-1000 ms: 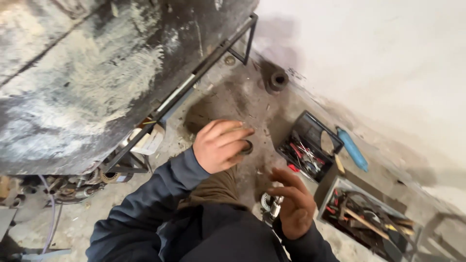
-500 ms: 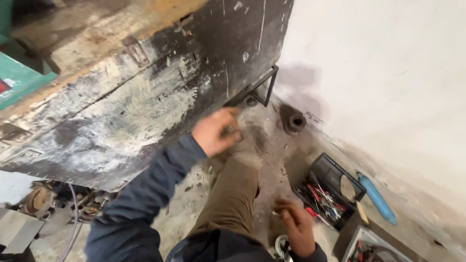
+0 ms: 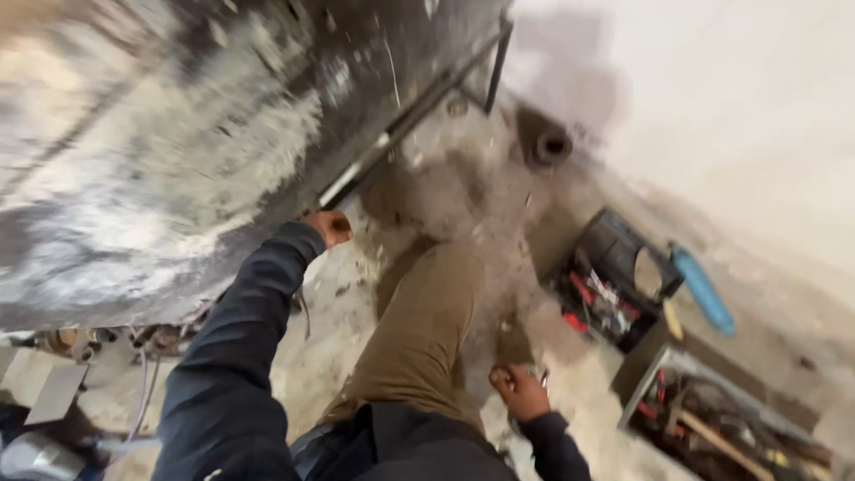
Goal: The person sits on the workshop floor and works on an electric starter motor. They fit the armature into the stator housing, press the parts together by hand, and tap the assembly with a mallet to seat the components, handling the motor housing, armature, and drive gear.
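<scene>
The left hand (image 3: 328,227) clenches at the edge of the scuffed dark worktop slab (image 3: 178,151), likely heavy and rigid; the right hand (image 3: 519,392) curls around a small metal piece (image 3: 541,379), grip unclear

The person wears a dark navy long-sleeved top whose sleeves end in snug cuffs at the wrists, one sleeve running up the left half of the frame, the other at the bottom centre. The left hand (image 3: 329,227) and right hand (image 3: 519,392) are bare, without gloves. Olive-brown trousers cover the leg at centre frame.
</scene>
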